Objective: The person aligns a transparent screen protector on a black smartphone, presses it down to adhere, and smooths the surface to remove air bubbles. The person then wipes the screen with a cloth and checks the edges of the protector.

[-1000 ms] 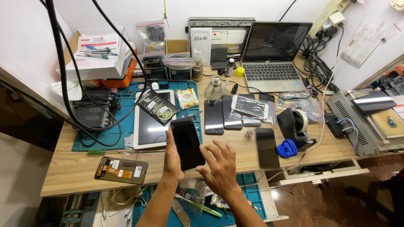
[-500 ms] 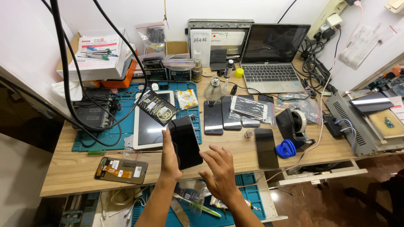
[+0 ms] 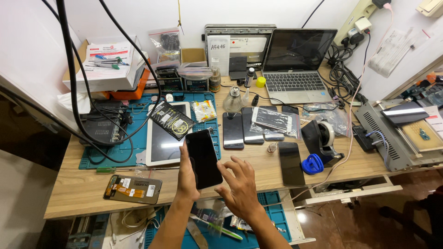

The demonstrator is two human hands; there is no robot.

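Note:
My left hand [image 3: 186, 177] grips a black smartphone [image 3: 204, 157] by its left edge and holds it, screen up and dark, above the front of the wooden workbench [image 3: 83, 189]. My right hand [image 3: 240, 186] hovers just right of the phone's lower corner, fingers spread and holding nothing, the fingertips close to the phone's edge. A white-framed tablet [image 3: 161, 143] lies on the blue mat [image 3: 117, 154] right behind the phone.
Several dark phones [image 3: 233, 130] lie mid-bench, one more [image 3: 291, 163] near the front. A phone display part [image 3: 133, 189] sits front left. A laptop [image 3: 295, 64], tape dispenser [image 3: 320, 138], blue tape ring [image 3: 313, 163], black cables [image 3: 74, 83], boxes and a grey machine [image 3: 392, 133] crowd the bench.
The phone has risen slightly and tilted in my left hand. My right hand slid down and right, off the phone's lower end, to beside its corner.

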